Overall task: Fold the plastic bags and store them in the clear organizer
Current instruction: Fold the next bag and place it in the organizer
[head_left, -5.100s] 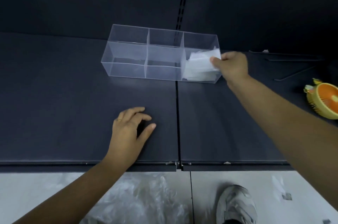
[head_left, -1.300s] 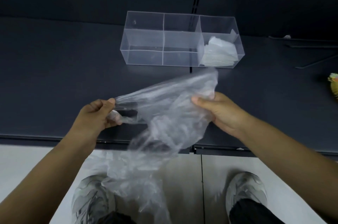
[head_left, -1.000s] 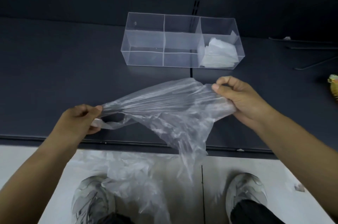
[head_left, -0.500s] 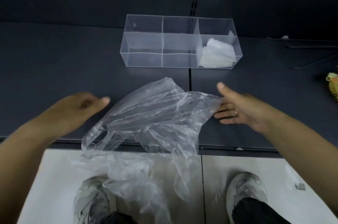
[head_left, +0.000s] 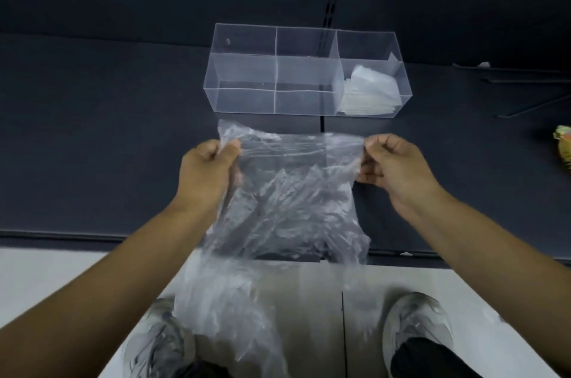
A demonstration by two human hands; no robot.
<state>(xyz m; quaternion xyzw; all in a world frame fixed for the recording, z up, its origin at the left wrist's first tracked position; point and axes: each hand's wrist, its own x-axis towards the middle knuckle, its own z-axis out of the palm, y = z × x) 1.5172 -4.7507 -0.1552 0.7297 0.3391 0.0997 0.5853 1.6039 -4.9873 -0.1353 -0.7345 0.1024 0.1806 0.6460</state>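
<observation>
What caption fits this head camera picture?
Left hand and right hand stretch a crinkly clear plastic bag near a clear organizer holding folded bags.

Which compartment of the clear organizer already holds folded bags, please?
The right-end compartment: folded bags are stacked inside it, while the other compartments look empty.

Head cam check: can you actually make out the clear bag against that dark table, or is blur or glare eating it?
Head view: the bag reads well over the dark table by its white crinkle highlights, but washes out against the pale floor below; head view: left hand and right hand are slightly soft, likely motion blur; head view: organizer edges look crisp, no strong glare.
</observation>
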